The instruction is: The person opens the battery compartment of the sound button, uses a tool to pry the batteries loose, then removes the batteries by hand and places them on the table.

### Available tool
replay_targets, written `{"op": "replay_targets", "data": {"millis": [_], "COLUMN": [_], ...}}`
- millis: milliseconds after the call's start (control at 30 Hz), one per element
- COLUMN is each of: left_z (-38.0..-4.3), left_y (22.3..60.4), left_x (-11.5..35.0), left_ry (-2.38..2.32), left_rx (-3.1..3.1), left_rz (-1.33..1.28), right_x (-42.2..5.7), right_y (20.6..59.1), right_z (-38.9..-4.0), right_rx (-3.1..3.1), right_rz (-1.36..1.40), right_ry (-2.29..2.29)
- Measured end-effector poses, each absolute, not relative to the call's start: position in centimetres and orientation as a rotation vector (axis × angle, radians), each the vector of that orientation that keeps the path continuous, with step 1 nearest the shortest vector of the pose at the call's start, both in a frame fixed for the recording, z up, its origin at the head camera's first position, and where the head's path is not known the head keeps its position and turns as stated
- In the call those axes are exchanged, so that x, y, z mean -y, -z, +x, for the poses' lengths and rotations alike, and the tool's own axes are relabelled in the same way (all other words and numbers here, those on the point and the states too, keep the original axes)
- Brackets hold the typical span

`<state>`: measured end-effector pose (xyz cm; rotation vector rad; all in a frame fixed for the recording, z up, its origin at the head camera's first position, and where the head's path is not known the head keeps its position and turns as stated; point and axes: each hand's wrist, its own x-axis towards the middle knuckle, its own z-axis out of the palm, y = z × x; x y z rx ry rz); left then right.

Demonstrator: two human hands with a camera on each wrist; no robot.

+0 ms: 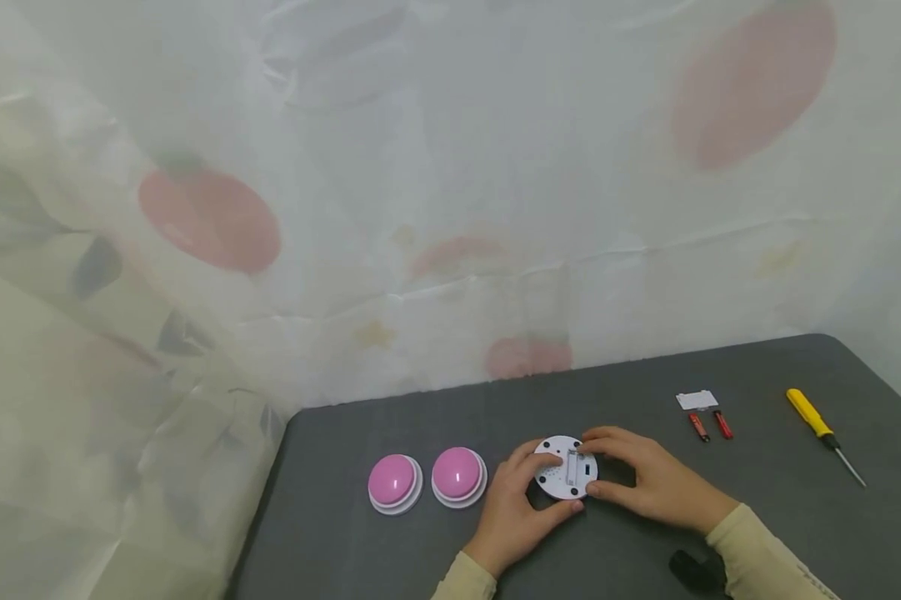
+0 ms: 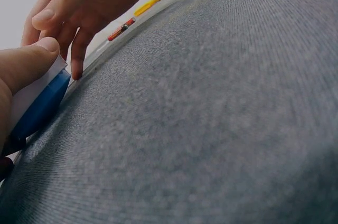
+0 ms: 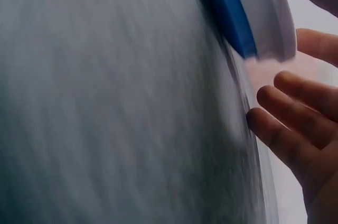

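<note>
An upturned round push button [image 1: 573,477] shows its white underside with the battery slot bare; its dome [image 2: 42,105] is blue in the wrist views. The left hand [image 1: 516,512] grips it at the rim, thumb at the near side and a finger reaching over the underside. Beside its right edge, the right hand [image 1: 648,482] has its thumb and a fingertip at the rim and slot. In the right wrist view the other fingers [image 3: 296,145] of that hand are spread apart, touching no part of the button. Whether the right thumb presses the rim is unclear.
Two pink push buttons [image 1: 392,483] [image 1: 458,477] stand left of the hands. A white battery cover [image 1: 697,401] and two red batteries [image 1: 698,427] [image 1: 723,424] lie back right. Farther right is a yellow-handled screwdriver [image 1: 813,418]. A dark object [image 1: 693,570] is near the right sleeve.
</note>
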<state>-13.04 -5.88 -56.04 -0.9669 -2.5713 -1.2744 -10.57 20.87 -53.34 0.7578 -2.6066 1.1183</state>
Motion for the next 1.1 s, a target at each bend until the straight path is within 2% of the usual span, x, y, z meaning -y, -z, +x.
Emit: {"op": "replay_targets", "data": {"millis": [267,567,1100], "left_z": [-12.9,-12.8,-13.0], "left_y": [56.0,56.0,56.2], "left_x": [6.0,5.6,5.3], "left_ry": [1.25,1.281,1.14], "left_rx": [2.597,2.623,2.571], "left_rz": [-0.937,-0.868,-0.87], "right_x": [-19.5,-19.9,-19.3], "right_y": [53.4,54.2,54.3], "right_z": [-10.4,-11.1,-13.9], "right_rx": [2.572,2.527,2.467], "right_rz": [0.868,0.861,0.589], "right_ry": [-1.108,-1.093,-1.04]}}
